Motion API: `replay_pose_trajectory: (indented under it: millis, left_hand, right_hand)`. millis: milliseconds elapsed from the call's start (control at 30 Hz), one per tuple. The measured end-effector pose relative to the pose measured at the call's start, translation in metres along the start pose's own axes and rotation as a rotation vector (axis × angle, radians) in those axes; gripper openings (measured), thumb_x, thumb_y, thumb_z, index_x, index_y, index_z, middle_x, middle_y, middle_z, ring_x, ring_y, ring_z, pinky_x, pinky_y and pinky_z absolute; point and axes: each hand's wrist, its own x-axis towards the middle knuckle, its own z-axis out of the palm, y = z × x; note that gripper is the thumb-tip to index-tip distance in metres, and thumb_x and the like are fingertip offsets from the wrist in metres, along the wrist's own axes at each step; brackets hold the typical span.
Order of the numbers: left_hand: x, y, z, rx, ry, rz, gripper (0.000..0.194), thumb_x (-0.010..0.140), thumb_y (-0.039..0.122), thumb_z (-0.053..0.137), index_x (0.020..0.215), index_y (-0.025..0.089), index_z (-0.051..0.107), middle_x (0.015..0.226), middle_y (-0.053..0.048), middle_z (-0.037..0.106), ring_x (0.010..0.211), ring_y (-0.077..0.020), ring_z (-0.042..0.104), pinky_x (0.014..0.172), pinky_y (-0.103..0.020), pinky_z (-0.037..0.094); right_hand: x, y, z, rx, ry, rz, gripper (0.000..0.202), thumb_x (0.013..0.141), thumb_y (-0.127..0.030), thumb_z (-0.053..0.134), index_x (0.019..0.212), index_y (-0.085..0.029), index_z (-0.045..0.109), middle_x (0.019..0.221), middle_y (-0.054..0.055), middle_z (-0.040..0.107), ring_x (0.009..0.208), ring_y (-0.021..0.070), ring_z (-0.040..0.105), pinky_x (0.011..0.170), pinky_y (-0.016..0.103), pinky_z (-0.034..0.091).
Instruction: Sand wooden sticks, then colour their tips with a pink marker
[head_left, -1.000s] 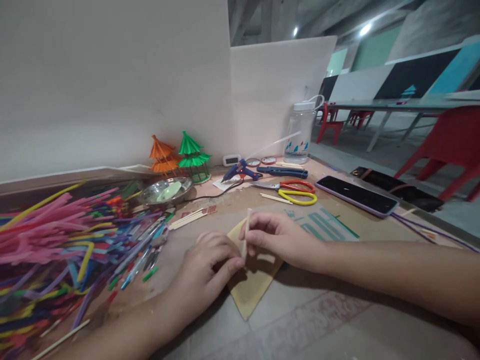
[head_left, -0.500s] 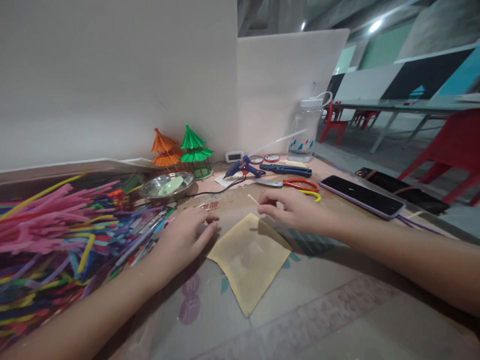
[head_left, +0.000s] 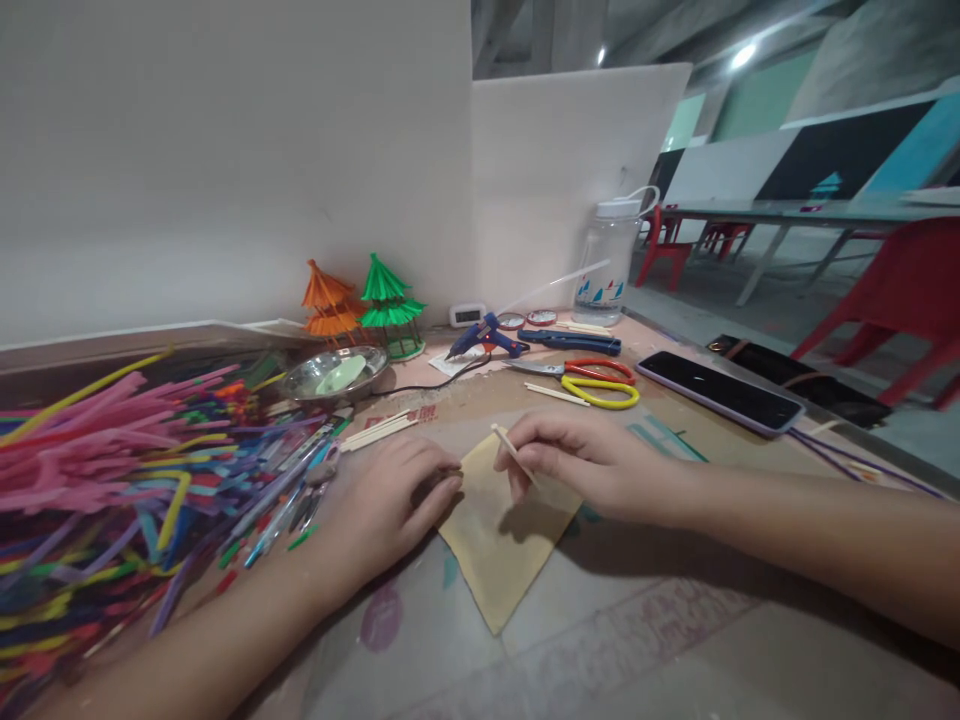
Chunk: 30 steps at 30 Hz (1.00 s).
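Observation:
In the head view a square, yellowish sheet (head_left: 495, 560) lies cornerwise on the covered table. My right hand (head_left: 577, 460) is above its upper right part and pinches a short, thin wooden stick (head_left: 514, 450) between thumb and fingers. My left hand (head_left: 397, 490) rests at the sheet's left edge, fingers loosely bent and thumb apart, with nothing seen in it. Just beyond the left hand lie several pale wooden sticks (head_left: 379, 430). Two more thin sticks (head_left: 556, 394) lie near the scissors (head_left: 600, 385), which have one red and one yellow handle.
Colourful pipe cleaners (head_left: 97, 470) crowd the left. Behind stand a metal bowl (head_left: 296, 382), orange (head_left: 328, 300) and green (head_left: 390, 305) pagoda models, a blue glue gun (head_left: 491, 335), a blue cutter (head_left: 570, 342) and a water bottle (head_left: 600, 255). A phone (head_left: 720, 392) lies right.
My right hand has come nearer, over the sheet, with the stick. My left hand has shifted right to the sheet's edge. The sticks beyond both hands show more now.

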Motion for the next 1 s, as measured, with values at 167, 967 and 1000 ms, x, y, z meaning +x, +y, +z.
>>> replay_pose_trajectory:
  millis: [167,967,1000]
  left_hand:
    - [0.001,-0.002,0.002,-0.012,-0.012,-0.001,0.022,0.104,0.036,0.049,0.101,0.022,0.067,0.098,-0.004,0.071,0.093,-0.0204,0.063,0.082,-0.035,0.046]
    - [0.000,0.004,0.000,-0.008,-0.097,0.126,0.033,0.097,0.036,0.058,0.127,0.024,0.065,0.128,-0.008,0.068,0.119,-0.0266,0.061,0.106,-0.046,0.045]
    - [0.000,0.004,0.000,-0.011,-0.117,0.124,0.034,0.097,0.037,0.058,0.129,0.024,0.064,0.128,-0.008,0.068,0.120,-0.0269,0.060,0.106,-0.046,0.045]
  right_hand:
    - [0.002,0.003,0.004,0.305,-0.016,0.102,0.029,0.100,-0.046,0.057,0.094,-0.018,0.064,0.072,0.001,0.069,0.071,0.0144,0.064,0.074,0.031,0.051]
    - [0.007,0.012,0.004,0.339,0.095,0.170,0.014,0.092,-0.028,0.065,0.102,-0.019,0.065,0.094,0.005,0.075,0.088,0.0164,0.070,0.080,0.032,0.056]
    - [0.007,0.014,0.003,0.341,0.069,0.180,0.014,0.091,-0.028,0.065,0.103,-0.019,0.064,0.096,0.005,0.076,0.091,0.0171,0.071,0.081,0.033,0.056]
